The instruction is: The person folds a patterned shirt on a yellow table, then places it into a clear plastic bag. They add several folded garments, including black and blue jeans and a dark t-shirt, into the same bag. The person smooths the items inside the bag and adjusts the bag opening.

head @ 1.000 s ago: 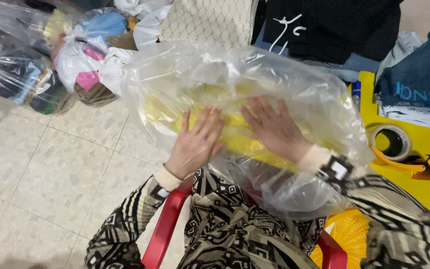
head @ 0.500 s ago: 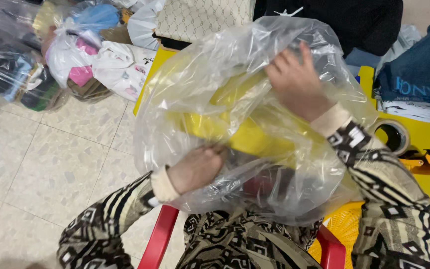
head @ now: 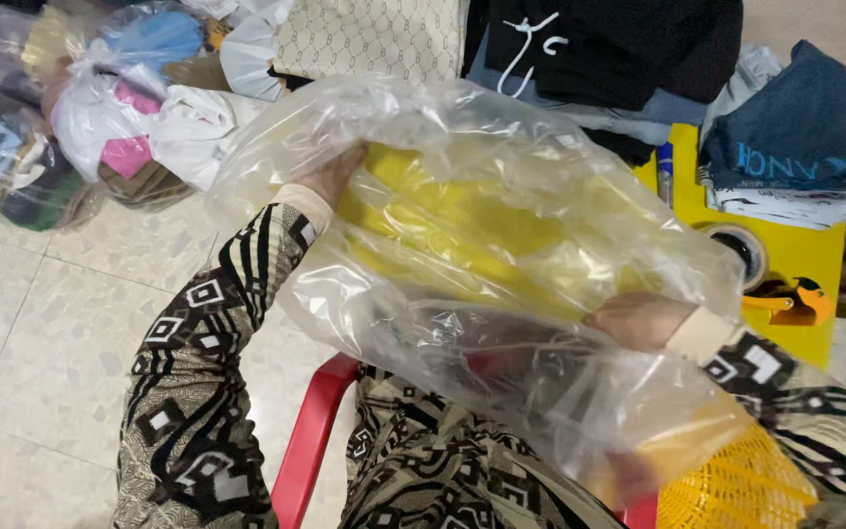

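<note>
Head view looks down on a large clear plastic bag (head: 501,294) with a folded yellow cloth (head: 462,220) inside it, held across my lap and over the edge of a yellow table (head: 824,255). My left hand (head: 330,176) is at the bag's far upper corner, seemingly clamped on the film there, though the fingers are half hidden behind it. My right hand (head: 638,318) is well apart from it, down at the bag's lower right side, pressed against or inside the plastic; whether it is closed on anything I cannot tell through the film. I judge the load light and limp: thin, slick, crinkly film that slides in the fingers, with a soft cloth that sags and shifts. Bunching a fold of film near a corner, or supporting the cloth from below, looks safest.

Under me shows a red chair (head: 310,451). On the table lie a tape roll (head: 741,250), a blue pen (head: 665,171) and stacked folded clothes (head: 785,137). More bagged clothing (head: 100,127) sits on the tiled floor (head: 41,343) to my left.
</note>
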